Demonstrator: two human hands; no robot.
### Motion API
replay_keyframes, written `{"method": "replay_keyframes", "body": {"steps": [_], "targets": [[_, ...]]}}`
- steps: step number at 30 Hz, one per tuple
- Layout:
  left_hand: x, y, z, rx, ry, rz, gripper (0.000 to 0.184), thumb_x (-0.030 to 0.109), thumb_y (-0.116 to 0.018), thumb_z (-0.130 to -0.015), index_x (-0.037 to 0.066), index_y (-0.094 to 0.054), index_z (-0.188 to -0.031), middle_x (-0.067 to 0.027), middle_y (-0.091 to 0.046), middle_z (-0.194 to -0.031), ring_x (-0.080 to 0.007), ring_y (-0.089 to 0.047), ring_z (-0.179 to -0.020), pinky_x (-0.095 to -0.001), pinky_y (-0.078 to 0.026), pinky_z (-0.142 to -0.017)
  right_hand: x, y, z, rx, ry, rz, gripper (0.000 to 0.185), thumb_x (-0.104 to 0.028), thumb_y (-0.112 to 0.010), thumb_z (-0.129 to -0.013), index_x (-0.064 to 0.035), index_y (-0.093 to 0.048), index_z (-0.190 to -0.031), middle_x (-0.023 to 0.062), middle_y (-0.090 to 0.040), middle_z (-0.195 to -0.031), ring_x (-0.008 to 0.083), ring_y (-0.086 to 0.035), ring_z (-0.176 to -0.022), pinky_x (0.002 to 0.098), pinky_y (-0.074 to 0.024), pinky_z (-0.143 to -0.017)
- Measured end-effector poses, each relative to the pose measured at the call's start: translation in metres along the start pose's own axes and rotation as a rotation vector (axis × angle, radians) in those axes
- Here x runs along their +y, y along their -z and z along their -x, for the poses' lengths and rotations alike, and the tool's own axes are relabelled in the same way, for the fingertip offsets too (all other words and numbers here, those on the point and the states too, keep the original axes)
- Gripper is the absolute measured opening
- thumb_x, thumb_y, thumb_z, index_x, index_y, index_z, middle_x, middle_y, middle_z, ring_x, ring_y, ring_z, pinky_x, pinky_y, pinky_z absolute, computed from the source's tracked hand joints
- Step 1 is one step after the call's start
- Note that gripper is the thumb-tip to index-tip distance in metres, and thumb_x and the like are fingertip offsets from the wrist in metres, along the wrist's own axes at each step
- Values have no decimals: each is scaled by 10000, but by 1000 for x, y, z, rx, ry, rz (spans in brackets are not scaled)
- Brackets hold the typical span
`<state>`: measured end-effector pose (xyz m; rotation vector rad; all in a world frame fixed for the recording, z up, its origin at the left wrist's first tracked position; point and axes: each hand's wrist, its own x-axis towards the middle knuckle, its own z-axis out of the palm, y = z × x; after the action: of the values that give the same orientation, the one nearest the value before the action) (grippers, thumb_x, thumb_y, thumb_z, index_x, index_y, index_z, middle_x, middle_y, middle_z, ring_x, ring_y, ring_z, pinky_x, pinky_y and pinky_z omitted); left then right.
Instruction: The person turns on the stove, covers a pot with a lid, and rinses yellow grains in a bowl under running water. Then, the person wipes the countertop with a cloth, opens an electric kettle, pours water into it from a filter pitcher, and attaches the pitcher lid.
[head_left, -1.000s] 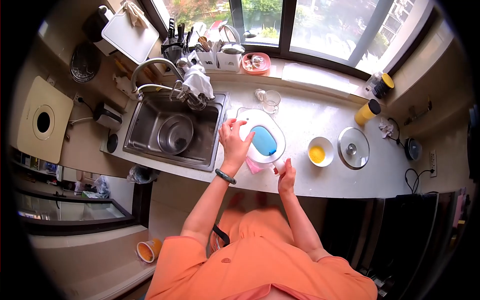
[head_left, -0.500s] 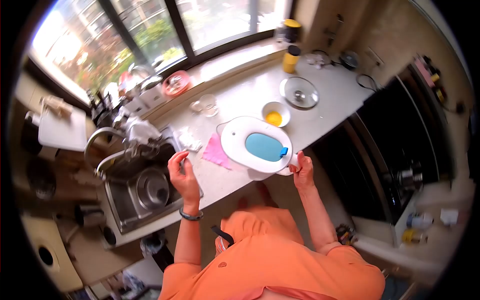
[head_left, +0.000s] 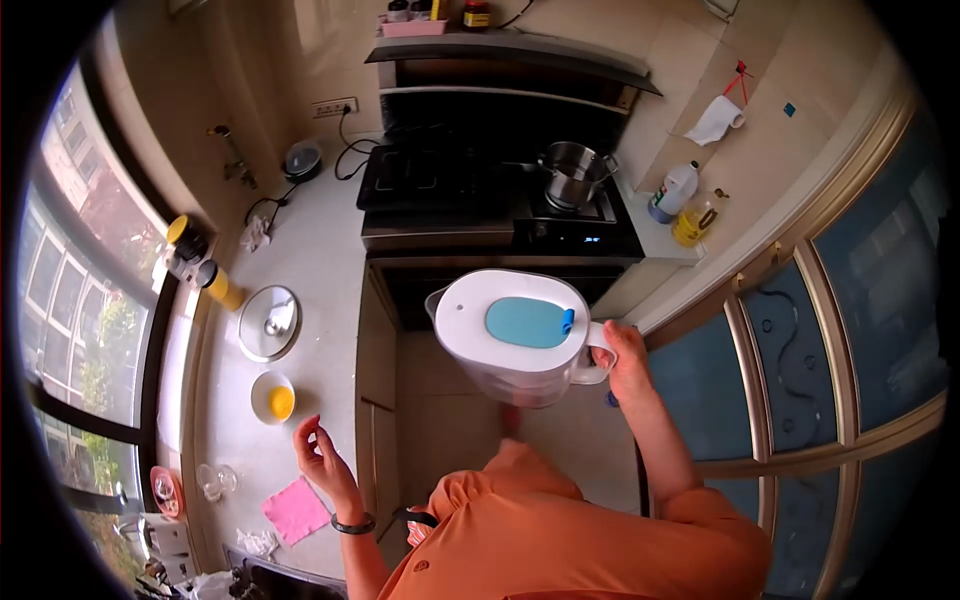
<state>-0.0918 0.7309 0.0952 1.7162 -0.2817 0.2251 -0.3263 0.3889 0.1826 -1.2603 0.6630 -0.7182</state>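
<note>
Count, hands: 2. Right hand (head_left: 627,358): fingers closed around the handle of 1 pitcher (head_left: 515,345); some fingertips hidden behind the handle. Left hand (head_left: 322,460): fingers released, loosely bent, thumb near the index finger, held over the counter (head_left: 325,240) edge near the bowl; 1 dark bracelet (head_left: 352,524) at that wrist.

Pitcher position: in the air above the floor (head_left: 440,395), in front of the stove (head_left: 480,190). Handle lies within the right fingers; body extends from them toward the left hand, well apart from the left fingers. White lid faces up, with 1 blue oval panel (head_left: 522,322) and 1 darker blue tab (head_left: 568,320).

Count, counter: 1 white bowl (head_left: 260,396) with yellow contents; 1 glass lid (head_left: 257,318) just beyond it; 1 pink cloth (head_left: 297,511) nearer the sink.

Count, stove: 1 metal pot (head_left: 575,175). Beside stove: 2 bottles (head_left: 673,192), near each other.
</note>
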Motion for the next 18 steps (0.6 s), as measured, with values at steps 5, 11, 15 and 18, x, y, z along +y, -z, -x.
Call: {"method": "replay_keyframes", "body": {"steps": [5,11,15,18], "targets": [[14,-151,-13,-158,111,215,148,12,-490,-929,17,-607,-1020,24,-578,-908,-28,-428,-711,-178,-348,-623,-48,94,-82,188,60,86,351,-278,-558,-896,-72,-496,-618,5,-440,-542,100,-410,-507,248,-310,-497],[24,-270,-18,-201,200,308,132,-3,-497,-937,11,-601,-1017,20,-590,-927,-32,-463,-757,-175,-386,-669,-100,179,-196,271,64,245,311,-243,-614,-873,-84,-505,-628,-19,-460,-567,66,-413,-530,215,-312,-535],[21,-316,-36,-225,231,305,121,0,-496,-944,8,-599,-1008,9,-597,-936,-43,-489,-796,-175,-398,-715,-113,223,-270,320,49,367,370,-313,-608,-883,-104,-483,-605,-30,-431,-542,67,-385,-506,241,-319,-533],[16,-343,-63,-251,248,295,119,0,-490,-945,7,-597,-996,-1,-603,-938,-55,-512,-840,-181,-406,-752,-119,241,-321,336,26,408,392,-329,-597,-892,-114,-459,-595,-37,-405,-534,65,-360,-501,238,-307,-529]]}}
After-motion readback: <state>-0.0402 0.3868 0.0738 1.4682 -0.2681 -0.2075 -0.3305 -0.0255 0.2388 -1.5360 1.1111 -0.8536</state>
